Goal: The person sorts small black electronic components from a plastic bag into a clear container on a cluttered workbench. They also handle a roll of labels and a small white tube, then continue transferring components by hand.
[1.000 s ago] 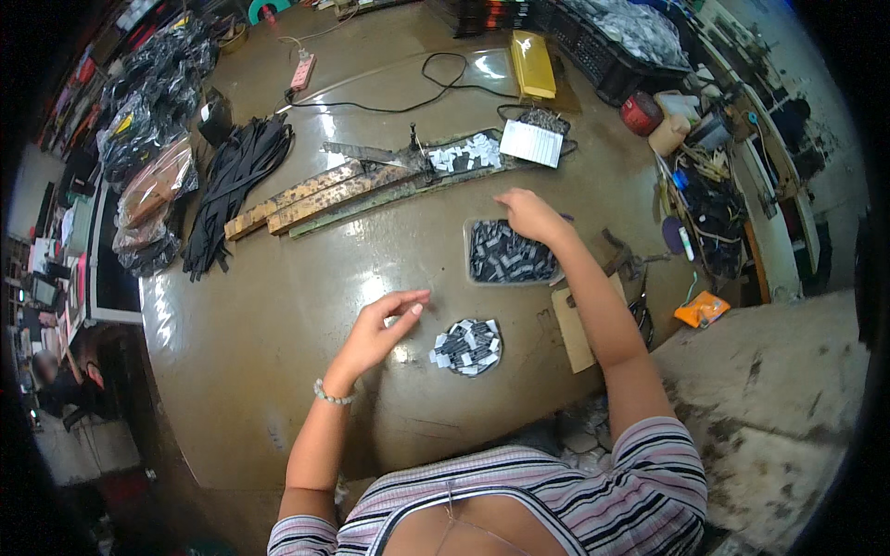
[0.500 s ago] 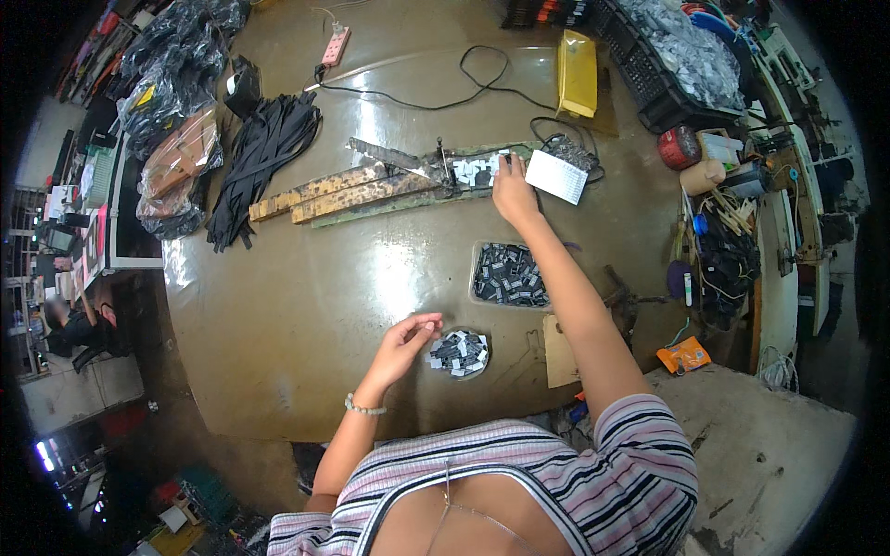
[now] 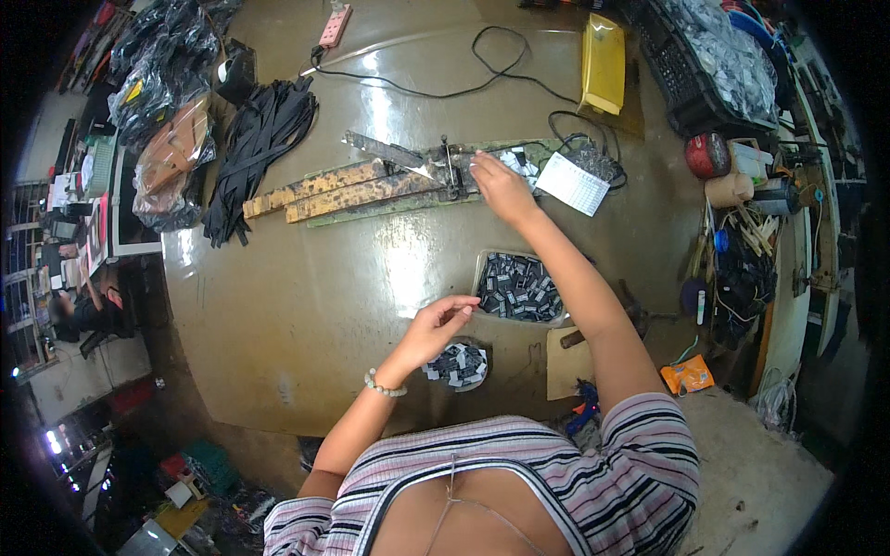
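My right hand (image 3: 504, 191) is over a long wooden and metal fixture (image 3: 371, 190), just right of its upright metal clamp (image 3: 451, 167). Its fingers are bunched at the surface; whatever is between them is hidden. Small white pieces (image 3: 519, 161) lie on the fixture beyond that hand. My left hand (image 3: 438, 330) has stretched fingers, the thumb a little apart, with fingertips at the left rim of a rectangular tub (image 3: 477, 278) of small black pieces with pale markings (image 3: 521, 287). Below it stands a round bowl of black and white pieces (image 3: 457, 365).
A printed white sheet (image 3: 573, 183) lies at the fixture's right end. Black strips (image 3: 264, 153) are piled left. Beyond are a black cord (image 3: 436, 95), pink power strip (image 3: 335, 26) and yellow box (image 3: 603, 65). A black crate (image 3: 663, 79) stands far right; cardboard (image 3: 567, 366) lies near my right arm.
My right hand has shifted left along the fixture to beside the clamp, over the white pieces. My left hand has moved right and forward to the tub, its fingers stretching out. The view shifted slightly.
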Tool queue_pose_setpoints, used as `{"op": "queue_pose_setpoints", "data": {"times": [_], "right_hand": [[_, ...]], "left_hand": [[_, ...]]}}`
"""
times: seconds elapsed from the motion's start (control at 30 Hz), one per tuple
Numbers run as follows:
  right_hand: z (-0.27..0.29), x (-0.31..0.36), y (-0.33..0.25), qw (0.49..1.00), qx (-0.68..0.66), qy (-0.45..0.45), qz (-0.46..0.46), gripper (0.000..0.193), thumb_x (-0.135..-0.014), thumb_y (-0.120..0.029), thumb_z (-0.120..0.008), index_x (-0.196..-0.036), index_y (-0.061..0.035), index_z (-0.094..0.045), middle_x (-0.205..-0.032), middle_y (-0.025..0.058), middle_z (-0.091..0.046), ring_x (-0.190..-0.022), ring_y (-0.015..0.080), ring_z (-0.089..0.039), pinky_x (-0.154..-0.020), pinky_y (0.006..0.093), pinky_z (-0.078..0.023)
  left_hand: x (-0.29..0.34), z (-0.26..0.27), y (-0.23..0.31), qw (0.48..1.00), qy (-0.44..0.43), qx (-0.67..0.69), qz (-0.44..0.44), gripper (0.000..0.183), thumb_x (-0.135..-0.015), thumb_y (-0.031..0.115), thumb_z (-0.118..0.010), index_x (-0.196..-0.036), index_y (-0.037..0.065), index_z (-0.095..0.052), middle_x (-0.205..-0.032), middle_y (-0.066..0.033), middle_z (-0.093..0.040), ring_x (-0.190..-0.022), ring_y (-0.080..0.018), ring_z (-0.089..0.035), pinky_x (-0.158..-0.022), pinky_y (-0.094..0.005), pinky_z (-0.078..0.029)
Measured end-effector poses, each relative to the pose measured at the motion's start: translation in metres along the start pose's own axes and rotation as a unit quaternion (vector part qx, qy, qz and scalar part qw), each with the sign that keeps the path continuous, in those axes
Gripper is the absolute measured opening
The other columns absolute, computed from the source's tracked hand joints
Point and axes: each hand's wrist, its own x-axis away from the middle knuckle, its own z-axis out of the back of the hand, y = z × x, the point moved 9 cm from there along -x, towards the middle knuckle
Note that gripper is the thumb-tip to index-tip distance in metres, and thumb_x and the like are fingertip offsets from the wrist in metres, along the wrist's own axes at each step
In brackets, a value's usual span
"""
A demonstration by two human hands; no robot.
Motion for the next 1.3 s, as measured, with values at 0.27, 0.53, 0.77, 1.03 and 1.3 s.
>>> {"op": "queue_pose_setpoints", "data": {"times": [0.27,0.53,0.77,1.03,1.3], "right_hand": [[0.055,0.017,0.041,0.967,-0.041,0.156,-0.197,0.036,-0.078,-0.019,-0.067,-0.106,0.0008,-0.057,-0.119,0.0199,-0.05,-0.121,0.0412,-0.041,-0.1,0.0465,-0.036],[0.025,0.018,0.036,0.978,0.029,0.125,-0.164,0.035,-0.087,-0.025,-0.061,-0.113,-0.0029,-0.063,-0.131,0.0187,-0.05,-0.128,0.0385,-0.038,-0.106,0.0452,-0.032],[0.029,0.017,0.027,0.986,-0.036,0.121,-0.108,0.029,-0.085,-0.017,-0.062,-0.112,-0.0056,-0.063,-0.129,0.0142,-0.052,-0.125,0.0371,-0.042,-0.103,0.0442,-0.036],[0.031,0.022,0.017,0.998,0.04,0.048,0.015,0.032,-0.086,-0.015,-0.059,-0.117,-0.0059,-0.059,-0.126,0.0148,-0.051,-0.121,0.0342,-0.046,-0.101,0.0439,-0.038],[0.037,0.032,0.014,0.991,0.04,0.096,0.085,0.019,-0.082,-0.019,-0.064,-0.096,-0.0061,-0.061,-0.108,0.0095,-0.058,-0.103,0.0272,-0.054,-0.086,0.0388,-0.046]], "left_hand": [[-0.011,0.016,-0.001,1.0,-0.014,-0.005,-0.006,0.03,-0.095,0.018,-0.053,-0.119,0.001,-0.058,-0.106,-0.0032,-0.063,-0.094,-0.0106,-0.057,-0.088,-0.0259,-0.044],[-0.028,0.013,-0.006,0.994,-0.027,0.103,0.039,0.031,-0.097,0.022,-0.05,-0.119,0.002,-0.057,-0.106,-0.0036,-0.063,-0.093,-0.0114,-0.059,-0.086,-0.0261,-0.045],[-0.034,-0.006,-0.007,0.991,-0.058,0.116,0.043,0.032,-0.097,0.024,-0.049,-0.121,0.003,-0.056,-0.108,-0.0045,-0.062,-0.093,-0.0104,-0.058,-0.085,-0.0245,-0.044],[-0.043,-0.003,-0.016,0.958,-0.03,0.257,0.126,0.028,-0.097,0.02,-0.048,-0.118,0.004,-0.056,-0.102,-0.0039,-0.063,-0.089,-0.0129,-0.062,-0.081,-0.0249,-0.048],[-0.074,-0.014,-0.014,0.914,-0.022,0.373,0.158,0.026,-0.096,0.02,-0.048,-0.117,0.005,-0.055,-0.096,-0.0022,-0.064,-0.084,-0.0141,-0.062,-0.076,-0.0263,-0.05]]}}
